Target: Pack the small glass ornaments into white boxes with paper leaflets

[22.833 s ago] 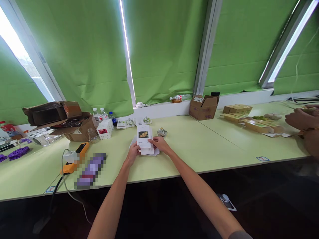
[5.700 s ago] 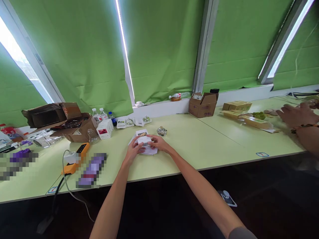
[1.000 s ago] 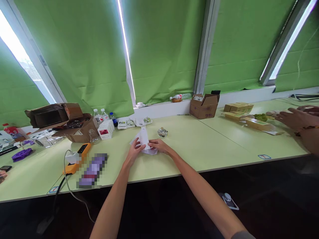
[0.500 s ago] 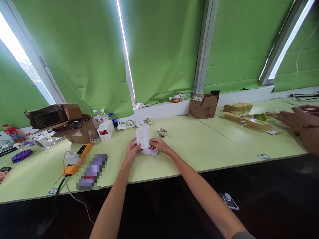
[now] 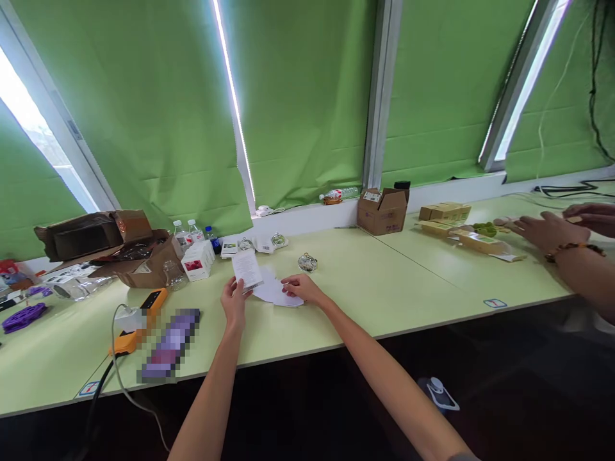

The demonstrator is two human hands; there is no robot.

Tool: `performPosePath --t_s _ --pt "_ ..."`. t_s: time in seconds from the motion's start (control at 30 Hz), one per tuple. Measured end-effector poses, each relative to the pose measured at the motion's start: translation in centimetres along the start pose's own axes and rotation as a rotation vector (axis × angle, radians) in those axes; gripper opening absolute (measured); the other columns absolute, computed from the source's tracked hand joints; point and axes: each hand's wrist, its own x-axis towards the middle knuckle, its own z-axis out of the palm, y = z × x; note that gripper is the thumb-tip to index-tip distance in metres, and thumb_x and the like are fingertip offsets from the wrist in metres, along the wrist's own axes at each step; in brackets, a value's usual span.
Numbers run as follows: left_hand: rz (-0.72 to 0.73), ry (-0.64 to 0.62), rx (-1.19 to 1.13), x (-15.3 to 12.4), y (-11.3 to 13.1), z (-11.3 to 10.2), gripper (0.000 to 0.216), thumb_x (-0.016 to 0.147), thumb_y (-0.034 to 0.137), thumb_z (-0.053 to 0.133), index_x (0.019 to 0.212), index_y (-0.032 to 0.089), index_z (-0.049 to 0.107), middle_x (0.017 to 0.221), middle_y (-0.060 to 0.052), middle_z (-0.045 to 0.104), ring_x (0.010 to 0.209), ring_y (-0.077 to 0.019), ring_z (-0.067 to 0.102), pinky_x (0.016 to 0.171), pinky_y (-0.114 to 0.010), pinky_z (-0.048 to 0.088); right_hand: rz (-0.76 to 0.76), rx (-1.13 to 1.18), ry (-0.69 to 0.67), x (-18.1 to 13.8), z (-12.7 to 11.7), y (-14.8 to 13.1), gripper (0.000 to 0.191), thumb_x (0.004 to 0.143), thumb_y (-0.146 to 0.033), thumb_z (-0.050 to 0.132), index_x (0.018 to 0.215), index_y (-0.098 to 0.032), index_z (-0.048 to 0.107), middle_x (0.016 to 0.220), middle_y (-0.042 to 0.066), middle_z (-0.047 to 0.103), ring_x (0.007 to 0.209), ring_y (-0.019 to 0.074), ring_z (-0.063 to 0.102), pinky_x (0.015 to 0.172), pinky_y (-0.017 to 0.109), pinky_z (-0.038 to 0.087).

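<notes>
My left hand (image 5: pixel 234 302) is closed on a small white printed leaflet (image 5: pixel 247 269), held tilted just above the table with thumb in front. Beside and partly behind it, an unfolded white sheet (image 5: pixel 275 289) lies on the table. My right hand (image 5: pixel 303 289) rests over that sheet's right side, fingers curled and thumb drawn in; what they hold, if anything, is hidden. A shiny, round glass-and-metal piece (image 5: pixel 307 262) sits on the table just beyond my right hand.
Small white boxes (image 5: pixel 198 261) and an open carton (image 5: pixel 148 259) stand at left, near an orange power strip (image 5: pixel 139 324) and a blurred phone-like object (image 5: pixel 170 346). A brown box (image 5: pixel 383 211) stands at back. Another person's hands (image 5: pixel 548 230) work at far right by yellow packaging (image 5: pixel 480 242).
My left hand has moved left with the leaflet, away from my right hand, which has let go of it. More of the white sheet shows. The camera has turned slightly right.
</notes>
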Motion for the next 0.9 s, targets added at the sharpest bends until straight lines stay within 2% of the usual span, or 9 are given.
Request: performPosePath --t_s 0.2,0.3,0.4,0.57,0.73,0.8,0.9 --pt "-0.053 0.127 0.029 2.2 0.9 -2.4 0.038 0.079 0.031 0.069 0.112 0.017 0.059 0.108 -0.011 0.066 0.09 -0.0214 0.068 0.073 -0.035 0.06 -0.015 -0.038 -0.007 0.3 -0.1 0.7 0.021 0.081 -0.023 0.066 0.098 -0.013 0.072 0.077 0.007 0.073 0.061 0.0134 0.064 0.059 0.025 0.053" --pt "-0.099 0.162 0.107 3.5 0.9 -3.5 0.037 0.077 0.029 0.07 0.109 0.016 0.059 0.102 -0.01 0.067 0.084 -0.0199 0.069 0.069 -0.033 0.06 -0.012 -0.072 -0.004 0.5 -0.1 0.9 0.019 0.082 -0.024 0.064 0.095 -0.013 0.072 0.074 0.007 0.073 0.059 0.0133 0.064 0.059 0.025 0.052" --pt "-0.078 0.165 0.19 4.1 0.3 -4.2 0.036 0.077 0.032 0.07 0.107 0.015 0.059 0.1 -0.011 0.067 0.078 -0.0185 0.068 0.066 -0.033 0.059 -0.013 -0.1 0.003 0.5 -0.1 0.9 0.019 0.082 -0.023 0.062 0.095 -0.013 0.072 0.073 0.005 0.073 0.058 0.0131 0.063 0.058 0.024 0.052" --pt "0.031 0.078 0.479 4.0 -0.7 -4.5 0.038 0.082 0.041 0.063 0.109 0.015 0.06 0.101 -0.012 0.066 0.081 -0.0203 0.066 0.068 -0.034 0.056 -0.023 -0.131 -0.001 0.1 -0.2 0.4 0.02 0.083 -0.023 0.059 0.095 -0.013 0.072 0.072 0.005 0.073 0.058 0.0127 0.063 0.058 0.023 0.051" --pt "0.165 0.073 0.763 3.4 -0.7 -4.4 0.042 0.084 0.045 0.056 0.113 0.015 0.058 0.109 -0.014 0.064 0.099 -0.0258 0.063 0.088 -0.04 0.049 -0.038 -0.137 0.024 -0.1 -0.1 0.0 0.02 0.083 -0.024 0.058 0.093 -0.014 0.073 0.072 0.005 0.073 0.056 0.0129 0.062 0.056 0.023 0.05" --pt "0.258 0.068 0.851 3.1 -0.6 -4.2 0.045 0.085 0.046 0.054 0.117 0.014 0.056 0.115 -0.016 0.061 0.11 -0.029 0.057 0.095 -0.044 0.044 -0.069 -0.146 0.056 -0.1 -0.1 -0.3 0.022 0.083 -0.024 0.057 0.093 -0.014 0.073 0.074 0.006 0.073 0.06 0.0141 0.064 0.057 0.024 0.05" --pt "0.478 0.077 0.974 2.2 -0.2 -3.8 0.046 0.088 0.046 0.05 0.119 0.013 0.055 0.119 -0.017 0.058 0.121 -0.0324 0.047 0.103 -0.049 0.035 -0.127 -0.182 0.155 -0.2 -0.2 -0.8 0.024 0.083 -0.025 0.056 0.095 -0.015 0.073 0.08 0.006 0.074 0.07 0.0167 0.066 0.062 0.026 0.051"
